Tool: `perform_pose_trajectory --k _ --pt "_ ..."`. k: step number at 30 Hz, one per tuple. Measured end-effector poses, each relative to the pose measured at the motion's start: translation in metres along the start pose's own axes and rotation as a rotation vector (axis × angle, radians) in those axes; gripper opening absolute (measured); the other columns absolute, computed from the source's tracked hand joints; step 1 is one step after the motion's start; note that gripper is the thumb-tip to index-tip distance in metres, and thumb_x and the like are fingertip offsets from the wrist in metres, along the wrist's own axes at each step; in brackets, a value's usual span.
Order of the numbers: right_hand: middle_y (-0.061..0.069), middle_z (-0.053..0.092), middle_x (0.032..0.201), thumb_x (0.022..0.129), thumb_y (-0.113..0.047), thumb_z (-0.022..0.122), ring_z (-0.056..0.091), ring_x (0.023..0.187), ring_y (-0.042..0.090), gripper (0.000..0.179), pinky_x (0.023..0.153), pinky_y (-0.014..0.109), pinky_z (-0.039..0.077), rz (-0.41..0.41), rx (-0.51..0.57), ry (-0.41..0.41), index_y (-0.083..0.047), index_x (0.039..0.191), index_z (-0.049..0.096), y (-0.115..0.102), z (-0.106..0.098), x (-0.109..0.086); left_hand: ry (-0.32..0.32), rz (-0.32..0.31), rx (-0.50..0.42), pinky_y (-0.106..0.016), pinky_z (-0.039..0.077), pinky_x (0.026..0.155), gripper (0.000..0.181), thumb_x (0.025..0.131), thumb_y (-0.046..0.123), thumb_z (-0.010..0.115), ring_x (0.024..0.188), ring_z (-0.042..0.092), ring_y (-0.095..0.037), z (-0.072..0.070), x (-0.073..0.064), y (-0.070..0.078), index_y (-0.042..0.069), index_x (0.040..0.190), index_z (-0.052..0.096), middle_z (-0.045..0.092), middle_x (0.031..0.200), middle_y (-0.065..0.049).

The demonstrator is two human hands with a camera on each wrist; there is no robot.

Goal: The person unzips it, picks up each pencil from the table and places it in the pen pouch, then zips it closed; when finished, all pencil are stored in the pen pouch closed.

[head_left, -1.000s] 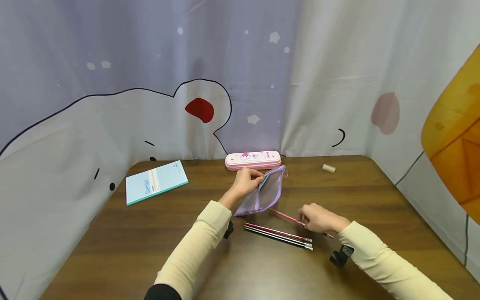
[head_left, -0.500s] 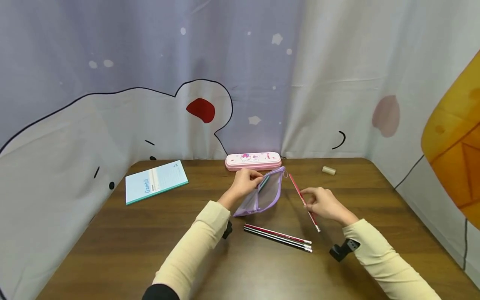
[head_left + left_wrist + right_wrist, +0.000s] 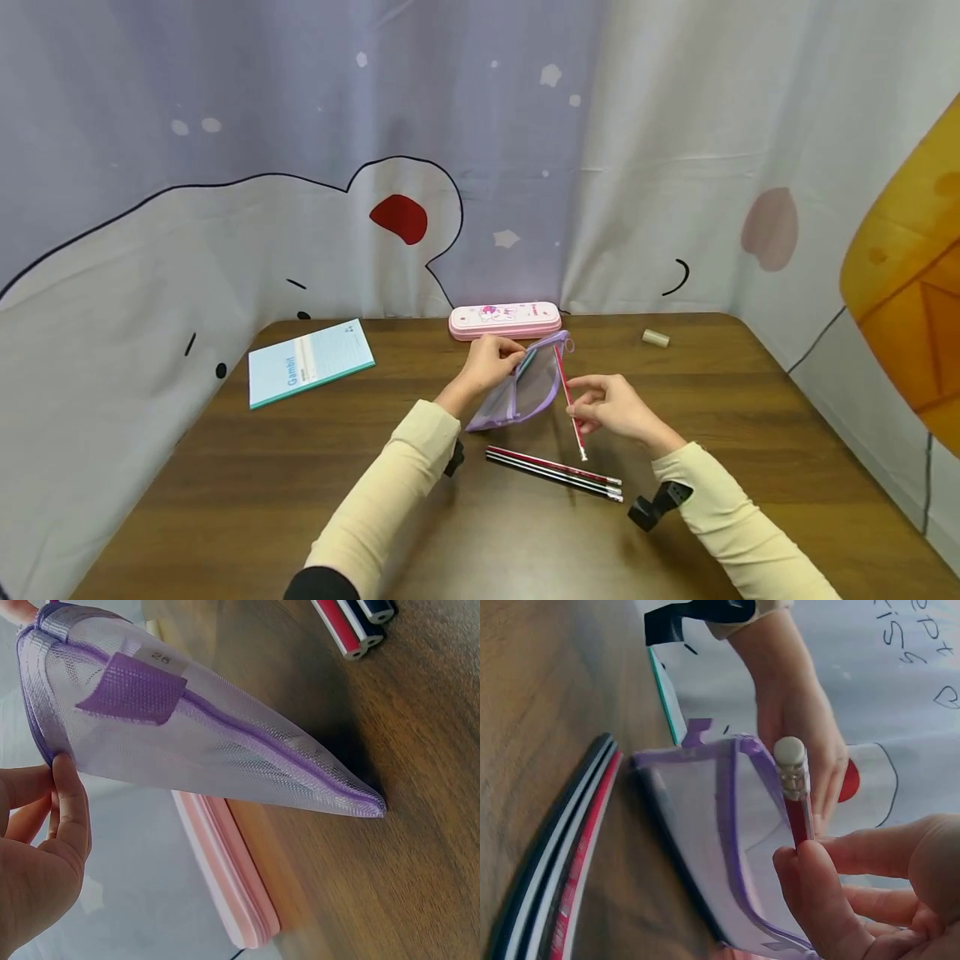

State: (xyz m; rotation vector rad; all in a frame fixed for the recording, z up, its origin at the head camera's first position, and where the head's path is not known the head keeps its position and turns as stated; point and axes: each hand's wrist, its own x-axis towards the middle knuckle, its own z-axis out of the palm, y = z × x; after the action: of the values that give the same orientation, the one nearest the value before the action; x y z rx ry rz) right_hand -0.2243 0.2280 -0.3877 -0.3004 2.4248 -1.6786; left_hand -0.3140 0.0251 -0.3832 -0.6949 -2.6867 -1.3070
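Note:
My left hand [image 3: 489,367] pinches the upper rim of a purple mesh zip pouch [image 3: 540,390], which stands tilted with its mouth open toward the right. A teal strip [image 3: 527,363] shows at the mouth, beside the left fingertips. Between thumb and fingers, my right hand [image 3: 611,408] pinches a red pencil [image 3: 578,435], its white eraser [image 3: 789,751] end pointing back toward me. In the head view the pencil's far end overlaps the pouch's mouth. Several striped pencils [image 3: 555,474], red and black, lie side by side on the table just in front of the pouch.
Behind the pouch lies a pink pencil case [image 3: 506,321] near the table's back edge. A light blue notebook [image 3: 311,362] is at the back left, and a small beige cylinder [image 3: 656,337] at the back right. A printed curtain [image 3: 510,167] hangs behind.
My right hand has lifted the red pencil from the table, turned it to point away from me, and carried it left to the pouch's mouth. The left hand has stayed put.

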Motion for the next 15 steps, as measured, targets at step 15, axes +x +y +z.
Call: perform_pose_trajectory --k 15 --pt "0.025 0.064 0.083 0.078 0.003 0.060 0.058 0.047 0.008 0.047 0.057 0.033 0.054 0.129 0.132 0.245 0.013 0.121 0.043 0.003 0.027 0.040 -0.009 0.006 0.018 -0.014 0.044 0.050 0.017 0.083 0.013 0.060 0.054 0.058 -0.006 0.004 0.000 0.003 0.001 0.090 0.070 0.069 0.075 -0.010"
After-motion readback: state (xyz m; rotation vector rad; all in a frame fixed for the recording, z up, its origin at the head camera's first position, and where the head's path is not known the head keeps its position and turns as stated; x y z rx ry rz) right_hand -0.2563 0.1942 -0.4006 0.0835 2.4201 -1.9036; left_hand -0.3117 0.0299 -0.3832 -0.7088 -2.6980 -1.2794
